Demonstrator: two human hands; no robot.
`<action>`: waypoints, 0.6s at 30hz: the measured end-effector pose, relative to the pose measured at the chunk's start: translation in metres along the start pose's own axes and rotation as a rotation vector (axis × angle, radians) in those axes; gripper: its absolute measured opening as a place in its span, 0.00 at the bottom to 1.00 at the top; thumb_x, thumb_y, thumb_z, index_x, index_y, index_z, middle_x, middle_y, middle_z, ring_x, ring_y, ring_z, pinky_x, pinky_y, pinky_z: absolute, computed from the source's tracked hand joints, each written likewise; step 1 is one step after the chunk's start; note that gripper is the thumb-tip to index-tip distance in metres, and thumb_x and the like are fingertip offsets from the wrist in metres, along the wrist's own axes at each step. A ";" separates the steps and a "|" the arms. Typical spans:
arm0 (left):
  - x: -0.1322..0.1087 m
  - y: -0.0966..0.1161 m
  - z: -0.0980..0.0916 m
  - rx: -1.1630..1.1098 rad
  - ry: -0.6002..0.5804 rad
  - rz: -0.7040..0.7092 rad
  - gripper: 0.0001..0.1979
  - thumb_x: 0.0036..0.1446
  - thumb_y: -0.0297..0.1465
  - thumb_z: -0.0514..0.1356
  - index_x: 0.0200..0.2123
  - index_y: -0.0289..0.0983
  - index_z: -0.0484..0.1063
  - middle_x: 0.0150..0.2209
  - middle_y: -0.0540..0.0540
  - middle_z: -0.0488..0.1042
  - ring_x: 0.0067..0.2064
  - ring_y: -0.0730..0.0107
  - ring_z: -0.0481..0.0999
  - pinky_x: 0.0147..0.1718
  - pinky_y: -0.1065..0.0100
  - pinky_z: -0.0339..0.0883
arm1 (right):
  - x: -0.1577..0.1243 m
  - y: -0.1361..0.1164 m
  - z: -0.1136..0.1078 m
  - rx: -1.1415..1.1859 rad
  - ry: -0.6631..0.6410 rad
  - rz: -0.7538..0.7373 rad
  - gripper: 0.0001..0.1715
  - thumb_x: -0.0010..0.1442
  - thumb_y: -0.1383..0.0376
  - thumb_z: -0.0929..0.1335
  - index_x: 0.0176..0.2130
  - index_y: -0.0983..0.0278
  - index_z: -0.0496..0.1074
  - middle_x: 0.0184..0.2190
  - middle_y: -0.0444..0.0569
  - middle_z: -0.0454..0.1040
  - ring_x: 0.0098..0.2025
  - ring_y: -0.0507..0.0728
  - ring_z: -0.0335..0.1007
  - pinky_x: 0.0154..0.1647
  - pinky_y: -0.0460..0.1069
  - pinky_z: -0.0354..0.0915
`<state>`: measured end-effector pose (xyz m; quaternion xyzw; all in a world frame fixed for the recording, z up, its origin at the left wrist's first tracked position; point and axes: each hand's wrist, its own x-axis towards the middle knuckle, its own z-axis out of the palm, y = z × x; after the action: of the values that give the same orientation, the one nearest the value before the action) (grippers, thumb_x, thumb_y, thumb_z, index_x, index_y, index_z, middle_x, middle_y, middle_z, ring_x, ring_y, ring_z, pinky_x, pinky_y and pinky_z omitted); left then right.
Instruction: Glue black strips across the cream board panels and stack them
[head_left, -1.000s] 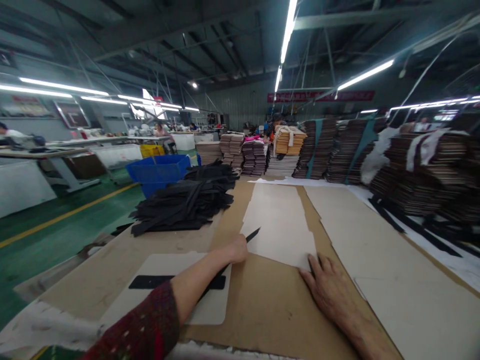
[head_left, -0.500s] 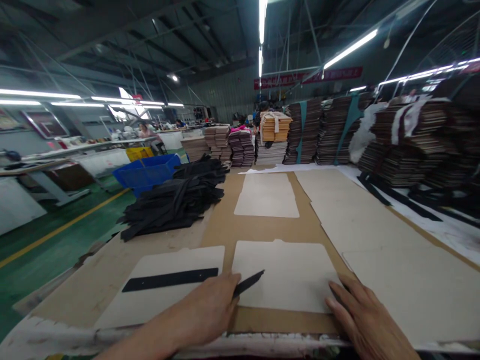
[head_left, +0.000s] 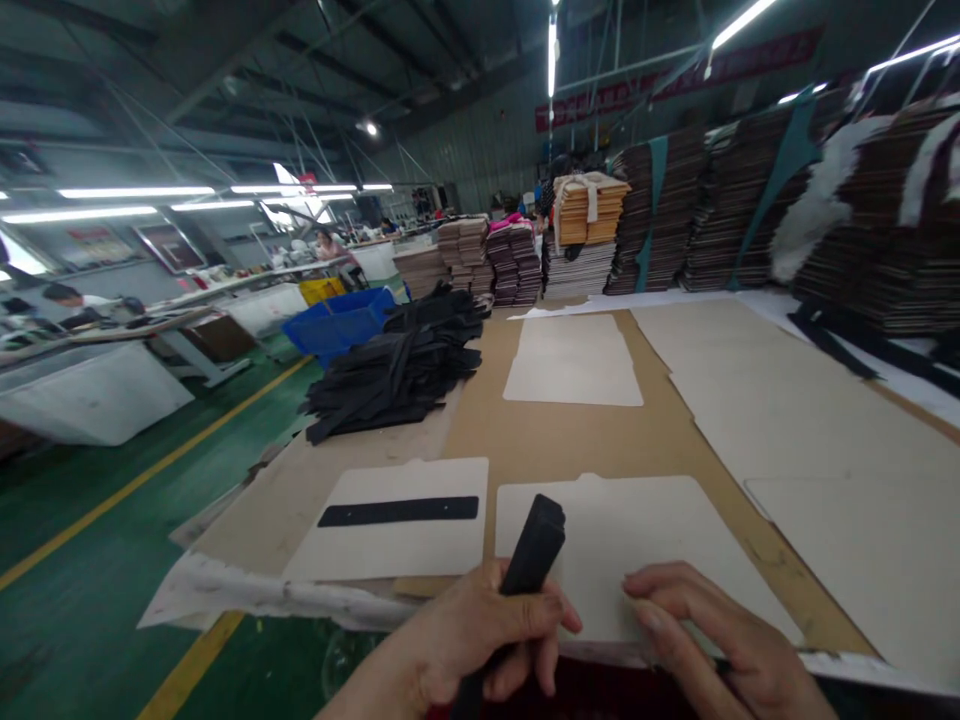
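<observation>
My left hand (head_left: 495,630) is wrapped round a bundle of black strips (head_left: 534,545), tilted up above the near edge of a pale panel (head_left: 622,520). To its right, my right hand (head_left: 712,630) hovers over the same panel, thumb and fingertips close together; whether anything small is between them I cannot make out. At the left, one black strip (head_left: 397,511) lies flat across another pale panel (head_left: 427,560). A third pale panel (head_left: 574,360) rests farther back on the brown board (head_left: 540,435).
A heap of black strips (head_left: 397,370) lies at the table's left, beside a blue bin (head_left: 337,322). Large pale sheets (head_left: 810,400) cover the right side. Tall stacks of dark pieces (head_left: 720,210) line the back. People sit at far tables on the left.
The view has turned left. My left hand has lifted the black strips off the panel and tilted them upright. My right hand has left the panel's right edge, and its fingers have drawn together.
</observation>
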<state>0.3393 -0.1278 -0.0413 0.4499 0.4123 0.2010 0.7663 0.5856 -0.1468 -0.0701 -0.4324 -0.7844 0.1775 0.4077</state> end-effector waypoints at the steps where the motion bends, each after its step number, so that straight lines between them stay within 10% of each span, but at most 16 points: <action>1: 0.007 -0.006 0.001 -0.044 -0.026 -0.002 0.24 0.51 0.47 0.65 0.39 0.31 0.72 0.21 0.50 0.74 0.12 0.82 0.59 0.09 0.78 0.49 | 0.007 -0.009 0.004 0.037 0.013 0.011 0.11 0.66 0.62 0.62 0.37 0.58 0.74 0.39 0.48 0.77 0.40 0.53 0.77 0.39 0.43 0.74; 8: 0.025 -0.014 0.017 -0.124 -0.102 -0.008 0.20 0.49 0.44 0.67 0.33 0.32 0.72 0.20 0.51 0.73 0.13 0.82 0.60 0.10 0.79 0.50 | 0.014 -0.011 0.028 0.122 -0.008 0.088 0.19 0.67 0.65 0.61 0.56 0.58 0.67 0.48 0.51 0.73 0.48 0.53 0.73 0.48 0.46 0.72; 18: 0.032 -0.012 0.028 -0.005 -0.060 -0.035 0.19 0.52 0.45 0.65 0.28 0.32 0.72 0.18 0.52 0.69 0.14 0.82 0.61 0.12 0.79 0.52 | 0.010 -0.009 0.021 0.293 0.065 0.286 0.08 0.63 0.61 0.65 0.44 0.57 0.70 0.43 0.47 0.71 0.38 0.52 0.73 0.38 0.43 0.72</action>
<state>0.3804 -0.1269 -0.0589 0.4465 0.3965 0.1749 0.7828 0.5609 -0.1419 -0.0718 -0.4809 -0.6673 0.3316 0.4622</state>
